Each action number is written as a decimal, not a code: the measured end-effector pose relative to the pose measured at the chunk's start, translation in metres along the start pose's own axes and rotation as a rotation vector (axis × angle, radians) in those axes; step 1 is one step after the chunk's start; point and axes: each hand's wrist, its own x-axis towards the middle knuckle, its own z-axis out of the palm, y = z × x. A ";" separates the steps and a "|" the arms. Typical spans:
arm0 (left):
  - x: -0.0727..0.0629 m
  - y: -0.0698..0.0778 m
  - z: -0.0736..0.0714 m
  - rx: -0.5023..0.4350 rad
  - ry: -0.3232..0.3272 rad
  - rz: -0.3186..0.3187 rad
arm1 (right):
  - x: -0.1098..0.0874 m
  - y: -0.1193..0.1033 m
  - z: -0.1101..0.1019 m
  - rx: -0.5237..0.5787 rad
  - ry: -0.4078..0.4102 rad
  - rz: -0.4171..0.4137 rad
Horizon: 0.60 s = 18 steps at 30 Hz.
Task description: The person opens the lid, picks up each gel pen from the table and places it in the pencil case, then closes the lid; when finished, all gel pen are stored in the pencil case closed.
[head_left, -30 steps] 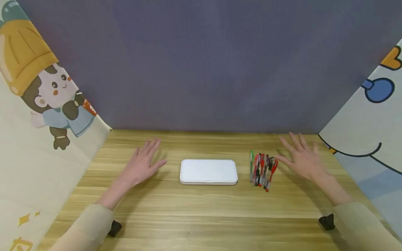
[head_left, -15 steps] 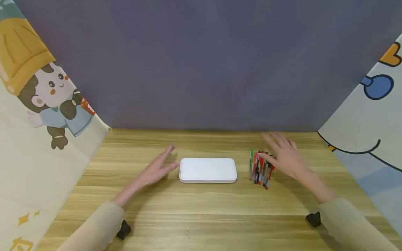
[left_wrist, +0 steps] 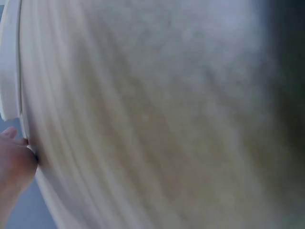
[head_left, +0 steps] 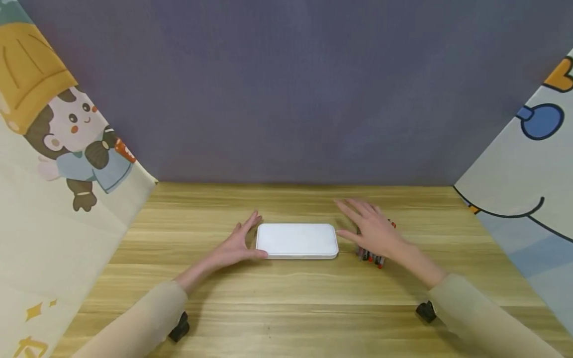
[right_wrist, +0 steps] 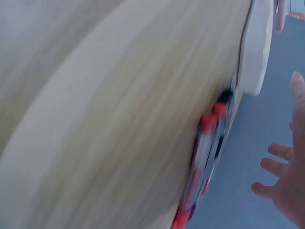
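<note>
A closed white pencil case [head_left: 297, 240] lies flat in the middle of the wooden table. My left hand [head_left: 233, 248] is at its left end, thumb at the front corner and fingers spread near the back corner; whether it touches the case I cannot tell. In the left wrist view, that hand [left_wrist: 16, 164] appears close by the white case [left_wrist: 9, 71]. Over the pens [head_left: 370, 257], right of the case, hovers my right hand [head_left: 373, 231], fingers extended and holding nothing. The right wrist view shows several pens [right_wrist: 200, 152] side by side, partly blurred, with red and black ends.
The wooden tabletop [head_left: 268, 303] stretches in front of the case. A grey-blue panel [head_left: 291, 99] stands along the back edge. Printed cartoon sheets [head_left: 89, 238] flank the table on both sides.
Both hands have moved inward. The left hand has come from the table's left side to the case's left end; the right hand has swung left over the pens, now covering most of them.
</note>
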 end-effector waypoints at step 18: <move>0.006 -0.004 0.016 0.215 0.125 0.031 | 0.020 -0.060 0.028 0.032 -0.187 -0.219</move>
